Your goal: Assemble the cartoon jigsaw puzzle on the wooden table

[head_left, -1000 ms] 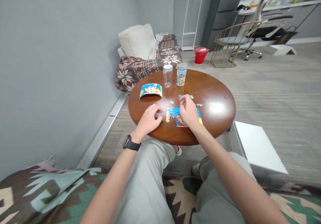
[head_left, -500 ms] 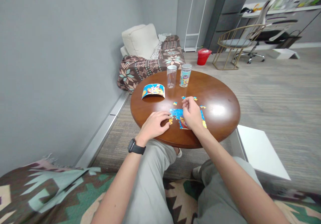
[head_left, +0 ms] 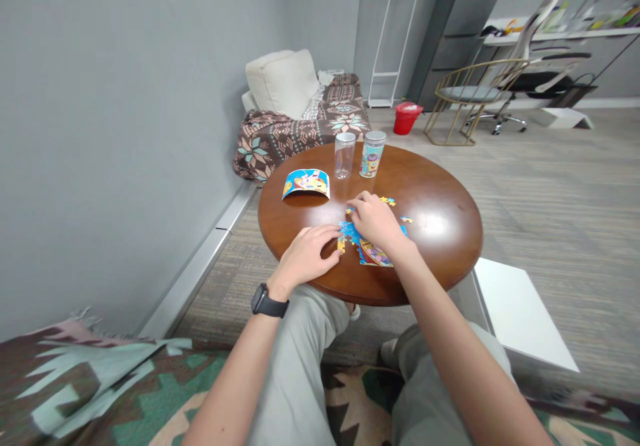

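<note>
A partly assembled jigsaw puzzle (head_left: 376, 254) with a blue and cartoon print lies on the table before me. My left hand (head_left: 313, 253) rests at its left side, fingers stretched out and touching the left edge pieces. Over the top of the puzzle reaches my right hand (head_left: 377, 223), its fingers bent down and closed around a small puzzle piece (head_left: 349, 211) at the fingertips; the grip is partly hidden. That hand and forearm cover part of the puzzle's right side. Other loose pieces (head_left: 388, 201) lie beyond it, and a single piece (head_left: 407, 219) to its right.
The round brown table (head_left: 440, 186) also bears a curved picture sheet (head_left: 307, 184), a clear jar (head_left: 345, 156) and a cartoon-printed jar (head_left: 373, 155) near the far edge. A cloth-covered seat (head_left: 295, 133) stands behind. A white board (head_left: 523, 313) is at the lower right.
My right hand has moved left across the top of the puzzle, to the loose piece there. My left hand stays at the puzzle's left edge. The view has shifted slightly.
</note>
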Demonstrator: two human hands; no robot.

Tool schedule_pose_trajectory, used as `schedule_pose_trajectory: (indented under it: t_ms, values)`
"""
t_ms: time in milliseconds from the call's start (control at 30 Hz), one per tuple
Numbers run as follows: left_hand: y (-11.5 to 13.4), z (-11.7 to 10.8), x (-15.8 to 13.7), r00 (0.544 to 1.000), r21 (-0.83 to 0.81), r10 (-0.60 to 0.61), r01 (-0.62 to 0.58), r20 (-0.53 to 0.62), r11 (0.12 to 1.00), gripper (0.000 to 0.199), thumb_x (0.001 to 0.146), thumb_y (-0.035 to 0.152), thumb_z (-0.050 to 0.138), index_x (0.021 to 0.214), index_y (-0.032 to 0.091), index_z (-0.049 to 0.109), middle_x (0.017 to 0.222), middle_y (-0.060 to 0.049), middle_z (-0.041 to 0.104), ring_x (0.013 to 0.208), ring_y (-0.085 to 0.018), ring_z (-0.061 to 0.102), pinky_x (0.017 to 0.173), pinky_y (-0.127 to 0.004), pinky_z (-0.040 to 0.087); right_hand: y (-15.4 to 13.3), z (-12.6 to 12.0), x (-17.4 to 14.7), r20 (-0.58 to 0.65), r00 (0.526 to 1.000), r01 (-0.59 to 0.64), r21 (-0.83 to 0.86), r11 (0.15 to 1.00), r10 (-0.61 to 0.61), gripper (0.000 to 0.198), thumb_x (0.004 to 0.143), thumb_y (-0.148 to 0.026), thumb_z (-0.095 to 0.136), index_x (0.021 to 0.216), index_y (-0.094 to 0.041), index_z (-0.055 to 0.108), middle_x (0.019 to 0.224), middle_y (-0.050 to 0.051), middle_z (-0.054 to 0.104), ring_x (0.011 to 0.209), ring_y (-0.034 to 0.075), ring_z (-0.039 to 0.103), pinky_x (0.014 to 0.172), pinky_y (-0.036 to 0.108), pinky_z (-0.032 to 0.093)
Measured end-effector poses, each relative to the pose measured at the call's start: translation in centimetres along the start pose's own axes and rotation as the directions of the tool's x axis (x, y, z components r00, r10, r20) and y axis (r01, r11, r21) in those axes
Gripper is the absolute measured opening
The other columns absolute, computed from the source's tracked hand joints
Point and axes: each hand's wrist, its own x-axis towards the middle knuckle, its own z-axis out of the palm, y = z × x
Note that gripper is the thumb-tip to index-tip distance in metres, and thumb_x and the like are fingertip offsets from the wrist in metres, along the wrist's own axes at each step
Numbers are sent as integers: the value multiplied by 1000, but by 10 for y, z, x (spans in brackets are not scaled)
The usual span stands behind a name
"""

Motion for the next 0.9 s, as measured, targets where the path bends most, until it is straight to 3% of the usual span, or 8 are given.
schedule_pose_trajectory:
  t_ms: [167,400,667,900]
  values:
    - [1,0,-1,1000,27,-6,6,22,1000,35,91,29,59,125,21,62,141,-7,62,131,-23,56,112,-42,41,4,7,11,66,997,-43,10,999,42,26,95,-21,52,109,-17,74,111,13,64,103,27,58,91,36,44]
    - [4,1,0,999,115,15,-19,40,993,36,95,32,55,128,20,59,141,-8,60,130,-23,56,110,-42,42,7,12,10,54,997,-58,44,997,55,24,97,-19,49,102,-17,73,107,13,66,100,26,59,90,35,44]
    - [14,-2,0,976,383,193,-218,102,898,35,98,29,46,128,13,55,138,-16,56,125,-28,55,103,-43,44,4,10,7,74,994,-79,48,996,75,32,97,-18,47,121,-15,69,116,16,68,110,27,61,96,36,44]
    - [17,-3,5,925,464,334,-380,183,800,33,96,30,47,122,12,57,128,-16,61,119,-28,57,102,-41,42,-3,1,13,183,982,-57,56,997,46,35,95,-16,49,125,-17,68,120,15,70,115,24,63,98,31,44]
